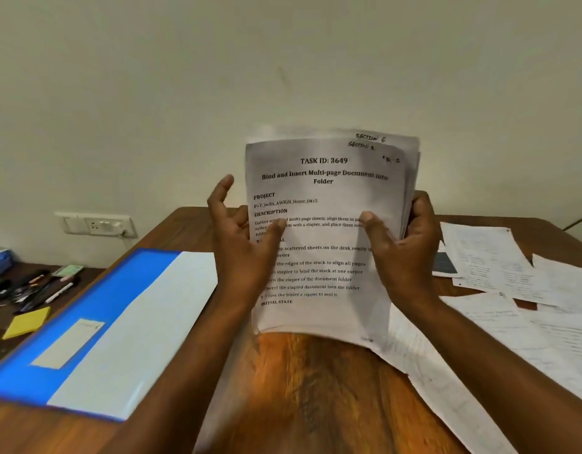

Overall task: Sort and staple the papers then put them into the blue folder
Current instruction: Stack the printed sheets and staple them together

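At 9 o'clock, on a lower dark surface beside the desk, lies a heap of pens and markers point(37, 288), and just below it a yellow pad of sticky notes point(27, 322). On the wall above, at about 10 o'clock, sits a white socket plate point(94, 223) with a plug in it. The blue folder point(96, 326) lies flat on the left part of the wooden desk point(315, 388), at 8 o'clock, with a pale label on its blue part and a white sheet showing through its clear part.

At the centre, the stack of papers point(328, 231) is held upright above the desk, its lower edge close to the wood. The top sheet reads "TASK ID: 3649", and the handwritten "SECTION 6" shows on a sheet behind it. The left hand point(242, 244) touches the stack's left edge with the thumb laid on the front sheet; its other fingers are spread and relaxed, not curled around the papers. The right hand point(402, 247) grasps the stack's right edge, thumb in front and fingers wrapped behind.

From 3 to 5 o'clock, loose sheets point(499, 273) lie scattered and overlapping on the desk. A dark flat object point(444, 262) lies partly under them; I cannot tell what it is.
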The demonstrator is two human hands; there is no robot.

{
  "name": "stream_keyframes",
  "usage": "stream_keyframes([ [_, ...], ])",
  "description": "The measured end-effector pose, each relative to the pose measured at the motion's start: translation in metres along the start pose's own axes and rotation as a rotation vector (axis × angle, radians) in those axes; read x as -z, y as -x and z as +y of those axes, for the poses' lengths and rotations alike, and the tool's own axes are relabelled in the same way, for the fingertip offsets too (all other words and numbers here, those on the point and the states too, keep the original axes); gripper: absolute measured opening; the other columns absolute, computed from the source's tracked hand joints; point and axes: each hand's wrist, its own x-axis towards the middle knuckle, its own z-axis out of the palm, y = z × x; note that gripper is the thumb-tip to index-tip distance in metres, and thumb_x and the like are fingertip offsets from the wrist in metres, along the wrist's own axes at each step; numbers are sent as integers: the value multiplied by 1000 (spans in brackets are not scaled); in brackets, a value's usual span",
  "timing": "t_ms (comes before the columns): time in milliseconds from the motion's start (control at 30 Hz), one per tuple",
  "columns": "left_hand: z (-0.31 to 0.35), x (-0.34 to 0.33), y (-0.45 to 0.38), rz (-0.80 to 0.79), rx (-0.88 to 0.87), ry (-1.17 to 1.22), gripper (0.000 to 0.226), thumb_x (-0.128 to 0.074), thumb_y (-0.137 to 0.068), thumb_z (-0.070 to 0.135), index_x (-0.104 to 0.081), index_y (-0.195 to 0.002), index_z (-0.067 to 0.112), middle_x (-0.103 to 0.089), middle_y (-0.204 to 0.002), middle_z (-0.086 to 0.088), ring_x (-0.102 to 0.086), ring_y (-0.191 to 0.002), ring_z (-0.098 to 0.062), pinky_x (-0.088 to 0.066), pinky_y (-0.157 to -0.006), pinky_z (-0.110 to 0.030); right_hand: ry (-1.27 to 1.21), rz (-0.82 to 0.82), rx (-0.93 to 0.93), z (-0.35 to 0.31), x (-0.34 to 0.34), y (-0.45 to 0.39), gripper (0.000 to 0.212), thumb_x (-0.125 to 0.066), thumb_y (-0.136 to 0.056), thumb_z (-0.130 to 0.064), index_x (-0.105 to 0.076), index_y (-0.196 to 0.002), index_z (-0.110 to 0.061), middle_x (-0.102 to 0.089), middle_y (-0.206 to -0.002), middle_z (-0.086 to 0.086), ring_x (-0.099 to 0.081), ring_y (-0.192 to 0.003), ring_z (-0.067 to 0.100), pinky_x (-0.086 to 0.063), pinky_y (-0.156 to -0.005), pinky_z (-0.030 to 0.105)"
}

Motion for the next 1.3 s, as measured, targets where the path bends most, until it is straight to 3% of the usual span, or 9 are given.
stream_keyframes([
  [167, 17, 2, 22, 8, -63, -73, 62, -83, -87, 6, -49, -137, 16, -72, -109, 9, -75, -96, -2, -59, -71, -15, -61, -34, -6, -11, 11, 16, 37, -75, -94, -11, -52, -121, -22, -66, -110, -13, -71, -99, 6, -62, -72, 20],
  [333, -17, 13, 29, -139, 150, -155, 52, -83, -87, 15, -51, -126, 29, -70, -114, 15, -75, -101, -9, -58, -68, -14, 54, -216, -206, 11, 7, 26, 41, -76, -94, -17, -47, -123, -25, -66, -112, -8, -71, -93, 10, -57, -59, 14],
  [467, -21, 17, 26, -142, 108, -153, 38, -77, -93, 14, -54, -115, 35, -72, -113, 12, -74, -94, 3, -59, -68, -16, 48, -186, -165, 4, 5, 20, 33, -72, -97, -16, -48, -118, -26, -63, -106, -17, -69, -88, 6, -56, -59, 13],
  [667, -43, 16, 32, -194, 222, -175, 47, -77, -92, 32, -55, -132, 19, -75, -117, 2, -79, -96, -18, -67, -76, -41, 115, -268, -275, 23, 2, 29, 32, -68, -98, -17, -53, -120, -34, -65, -103, -22, -69, -90, 5, -63, -74, 27],
  [700, -48, 16, 34, -210, 215, -180, 49, -77, -92, 34, -55, -133, 21, -76, -117, 4, -79, -96, -17, -67, -76, -39, 128, -273, -281, 25, 3, 31, 31, -68, -98, -17, -53, -120, -33, -64, -102, -22, -67, -89, 2, -61, -70, 22],
  [800, -54, 17, 35, -169, 184, -163, 43, -80, -92, 27, -59, -129, 17, -78, -112, 4, -79, -92, -15, -65, -72, -31, 80, -240, -271, 23, 7, 30, 34, -69, -98, -15, -54, -126, -27, -65, -104, -18, -67, -88, 1, -53, -58, 8],
  [1067, -25, 18, 11, -109, 140, -23, 31, -81, -88, 11, -63, -111, 20, -78, -106, 4, -79, -89, -16, -62, -66, -24, 6, -206, -259, 16, 4, 21, 32, -75, -94, -16, -58, -119, -25, -69, -104, -14, -70, -90, 7, -52, -59, 8],
  [1200, 3, 16, -6, -99, -41, 33, 62, -80, -89, 5, -48, -138, 24, -70, -126, -1, -76, -103, -24, -65, -72, -32, -37, -193, -236, 7, 3, 16, 32, -78, -91, -16, -60, -114, -30, -72, -107, -12, -72, -90, 9, -59, -66, 18],
  [1300, 18, 13, -13, -122, -193, -21, 98, -76, -94, 5, -16, -162, 40, -28, -164, 26, -62, -130, -17, -64, -88, -38, -70, -196, -231, 5, 5, 15, 31, -77, -92, -15, -60, -109, -34, -73, -106, -12, -74, -91, 8, -60, -68, 21],
])
